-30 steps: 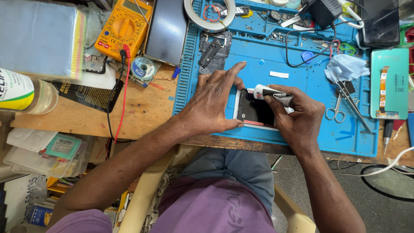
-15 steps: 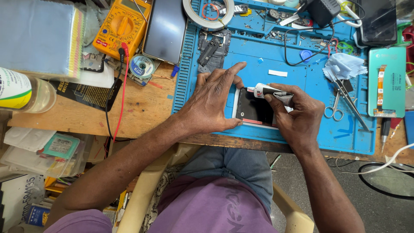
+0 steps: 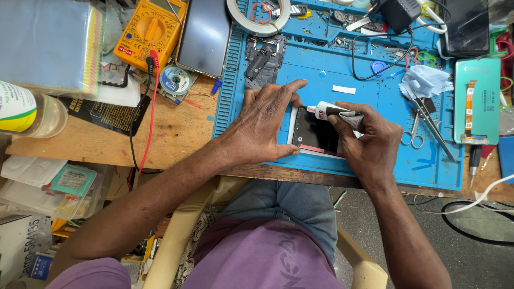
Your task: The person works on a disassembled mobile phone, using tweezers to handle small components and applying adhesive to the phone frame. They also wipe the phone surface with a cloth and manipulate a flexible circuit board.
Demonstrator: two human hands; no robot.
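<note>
Wooden worktop (image 3: 176, 134) carries a blue ribbed silicone repair mat (image 3: 375, 107). On the mat's near edge lies a dark, white-framed phone body (image 3: 316, 134), flat, open face up. Left hand (image 3: 265, 126) lies spread, palm down, over the phone's left side, apparently pinning it steady. Right hand (image 3: 369, 142) is closed around a small white squeeze tube (image 3: 334, 111), nozzle angled toward the frame's upper edge.

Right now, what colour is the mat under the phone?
Blue: the ridged work mat under the phone, clearest in the head view.
</note>
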